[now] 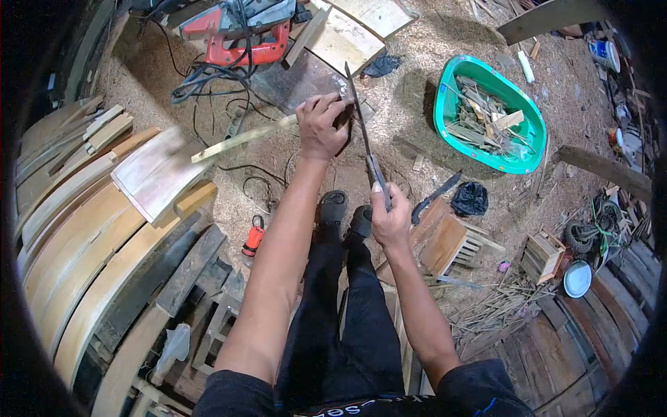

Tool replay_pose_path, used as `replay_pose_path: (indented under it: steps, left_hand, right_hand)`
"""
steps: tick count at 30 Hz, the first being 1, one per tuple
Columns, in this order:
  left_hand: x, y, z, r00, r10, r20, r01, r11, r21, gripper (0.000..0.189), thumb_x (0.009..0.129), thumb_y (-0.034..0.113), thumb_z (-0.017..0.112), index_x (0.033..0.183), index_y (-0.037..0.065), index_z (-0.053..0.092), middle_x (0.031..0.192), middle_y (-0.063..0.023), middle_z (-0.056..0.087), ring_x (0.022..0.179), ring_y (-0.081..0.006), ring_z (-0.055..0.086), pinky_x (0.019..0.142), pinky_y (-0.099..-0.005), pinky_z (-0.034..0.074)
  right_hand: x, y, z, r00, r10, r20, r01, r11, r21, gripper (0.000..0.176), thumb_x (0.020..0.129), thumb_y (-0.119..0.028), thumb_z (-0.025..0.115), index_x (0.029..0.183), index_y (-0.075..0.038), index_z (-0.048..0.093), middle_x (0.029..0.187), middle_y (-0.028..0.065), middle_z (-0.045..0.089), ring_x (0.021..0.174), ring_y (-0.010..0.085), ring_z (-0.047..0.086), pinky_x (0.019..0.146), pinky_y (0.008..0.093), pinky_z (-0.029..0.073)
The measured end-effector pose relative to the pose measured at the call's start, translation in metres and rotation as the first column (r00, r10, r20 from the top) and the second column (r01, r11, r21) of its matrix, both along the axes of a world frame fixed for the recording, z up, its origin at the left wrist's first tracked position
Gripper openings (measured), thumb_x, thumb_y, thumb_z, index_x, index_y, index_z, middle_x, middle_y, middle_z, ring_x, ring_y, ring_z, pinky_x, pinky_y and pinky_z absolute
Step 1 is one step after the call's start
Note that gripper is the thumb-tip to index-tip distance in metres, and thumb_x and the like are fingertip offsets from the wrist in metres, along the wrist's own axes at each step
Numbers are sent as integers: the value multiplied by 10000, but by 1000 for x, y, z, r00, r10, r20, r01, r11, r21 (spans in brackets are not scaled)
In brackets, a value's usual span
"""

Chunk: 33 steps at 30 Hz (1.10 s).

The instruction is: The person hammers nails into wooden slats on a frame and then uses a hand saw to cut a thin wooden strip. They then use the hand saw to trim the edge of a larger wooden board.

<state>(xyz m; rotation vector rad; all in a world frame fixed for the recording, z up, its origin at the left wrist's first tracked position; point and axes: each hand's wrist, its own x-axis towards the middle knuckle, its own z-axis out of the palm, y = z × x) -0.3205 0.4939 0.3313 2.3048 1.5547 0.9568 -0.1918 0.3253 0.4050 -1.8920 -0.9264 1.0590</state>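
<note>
Left hand (321, 128) clenches a pale, flat wooden strip (240, 140), its long axis running leftward above the sawdust floor (417, 42). Right hand (390, 215) grips a long, dark knife (364, 139) that points away and meets the strip.

Left hand (321, 125), right hand (390, 219), both clenched.

2 hands (321, 128) (390, 219), 1 blade (361, 125), 1 strip (236, 140), 1 grn tub (448, 115), 1 saw (240, 35)

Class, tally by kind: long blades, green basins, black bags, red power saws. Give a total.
Long blades: 2, the held blade in the right hand, the floor blade
Green basins: 1
Black bags: 2
Red power saws: 1
Total: 6
</note>
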Motion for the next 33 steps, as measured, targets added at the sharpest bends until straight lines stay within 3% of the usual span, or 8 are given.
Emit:
replay_pose_path:
  steps: [5,9,12,15,19,23,26,33]
  left_hand:
    - [1,2,2,1000,0,13,0,1000,14,246,720,169,714,963,201,739,1057,11,670,1041,-205,577,920,-401,368]
    - [-1,-3,-6,1000,1,22,-1,1000,20,216,710,162,724,924,193,739,1066,23,671,1043,-200,578,920,-399,368]
    - [1,3,-3,1000,3,31,-4,1000,31,199,699,159,735,896,189,739,1071,24,676,1041,-202,581,921,-398,367]
    - [1,1,-5,1000,5,28,-6,999,33,199,703,170,742,901,191,740,1060,21,677,1035,-202,582,918,-391,365]
    - [2,1,0,1000,2,9,-2,1000,20,218,685,162,736,903,165,739,1054,-11,676,1046,-227,599,902,-378,380]
    - [1,-3,-1,1000,0,17,-1,1000,21,210,696,171,731,906,178,739,1060,-2,675,1044,-217,592,906,-384,372]
    - [1,2,-3,1000,-7,23,7,1000,17,195,717,183,738,911,200,735,1071,21,671,1040,-196,578,909,-397,362]
    - [2,-2,0,1000,1,20,-1,1000,2,176,723,193,737,898,186,720,1082,23,672,1038,-196,579,928,-401,361]
  right_hand:
    - [1,0,10,996,-36,-86,34,999,-27,296,956,-245,620,766,-24,567,560,29,474,533,89,438,490,310,371]
    - [0,-4,7,999,-38,-7,38,999,14,302,960,-230,616,743,-27,562,561,-3,450,538,71,404,480,294,346]
    - [-1,-12,8,999,-43,-2,43,999,13,297,958,-227,616,746,-24,567,559,0,444,541,75,404,481,298,347]
    - [3,-4,15,997,-64,-35,60,993,-97,299,953,-229,617,748,-17,571,563,8,450,544,80,412,485,300,352]
    - [-1,-22,10,998,-61,34,60,998,24,323,948,-238,626,729,-11,560,535,9,432,523,75,404,470,304,345]
    - [-2,-5,17,997,-79,-2,79,996,-44,325,950,-234,625,722,-13,553,526,10,418,509,73,399,456,301,325]
    - [-3,-27,6,997,-70,15,69,997,24,322,955,-227,617,723,-13,551,532,12,423,509,77,396,456,303,321]
    - [-3,-23,11,998,-61,5,61,998,7,313,954,-202,608,710,-18,542,550,15,423,542,81,395,484,313,331]
